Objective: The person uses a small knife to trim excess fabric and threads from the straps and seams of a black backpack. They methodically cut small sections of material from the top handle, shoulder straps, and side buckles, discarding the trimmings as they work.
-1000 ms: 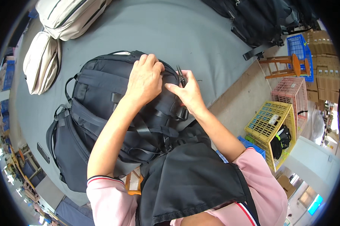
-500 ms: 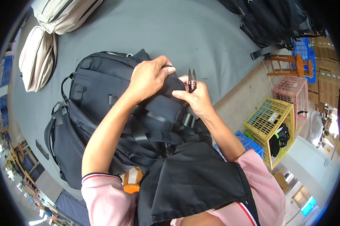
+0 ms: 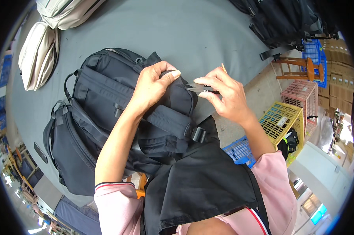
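A black backpack point(image 3: 106, 88) lies on the grey-covered table in front of me, its straps and buckle toward my body. My left hand point(image 3: 151, 84) pinches a fold of its fabric near the upper right edge. In my right hand point(image 3: 226, 94) is a pair of thread snips point(image 3: 202, 88), held between thumb and fingers. Their pointed blades aim left at the backpack's edge, close to the pinched fold; whether they touch it I cannot tell. A second black backpack point(image 3: 73, 150) leans beside the first at the lower left.
Two beige bags point(image 3: 39, 56) sit at the far left of the grey table point(image 3: 161, 27). More black bags point(image 3: 282, 23) are at the far right. Off the right edge stand a wooden stool point(image 3: 298, 68), a yellow crate point(image 3: 280, 121), a pink crate point(image 3: 302, 96) and a blue crate point(image 3: 239, 150).
My right hand has moved right, off the backpack's edge, and turned the snips from pointing up to pointing left at the fabric. My left hand keeps its pinch, shifted slightly.
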Motion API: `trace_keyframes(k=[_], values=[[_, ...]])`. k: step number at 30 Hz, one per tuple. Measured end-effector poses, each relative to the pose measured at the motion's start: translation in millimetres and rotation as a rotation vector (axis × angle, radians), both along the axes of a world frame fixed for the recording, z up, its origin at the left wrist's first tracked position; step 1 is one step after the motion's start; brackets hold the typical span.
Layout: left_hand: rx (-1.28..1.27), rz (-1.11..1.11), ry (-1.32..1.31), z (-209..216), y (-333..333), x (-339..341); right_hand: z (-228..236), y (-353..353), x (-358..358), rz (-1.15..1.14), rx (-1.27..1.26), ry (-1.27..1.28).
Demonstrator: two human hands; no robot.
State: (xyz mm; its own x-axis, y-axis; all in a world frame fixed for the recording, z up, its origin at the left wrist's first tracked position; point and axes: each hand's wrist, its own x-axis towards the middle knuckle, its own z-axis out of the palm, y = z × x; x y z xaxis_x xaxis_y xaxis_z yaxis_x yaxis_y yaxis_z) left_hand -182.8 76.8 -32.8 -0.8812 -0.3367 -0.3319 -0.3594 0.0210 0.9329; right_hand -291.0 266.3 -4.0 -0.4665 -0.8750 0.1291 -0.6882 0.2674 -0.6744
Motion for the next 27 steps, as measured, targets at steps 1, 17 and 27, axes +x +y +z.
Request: trace_keyframes(k=[1, 17, 27], values=[[-0.001, -0.003, -0.001, 1.7, 0.6, -0.4, 1.3, -0.8, -2.1, 0.027, -0.005, 0.015], [0.019, -0.010, -0.003, 4.7, 5.3, 2.1, -0.2, -4.7, -18.4, 0.240, -0.086, 0.136], [-0.019, -0.019, -0.011, 5.3, 5.5, 0.9, 2.1, -2.3, -10.2, 0.146, -0.046, 0.115]])
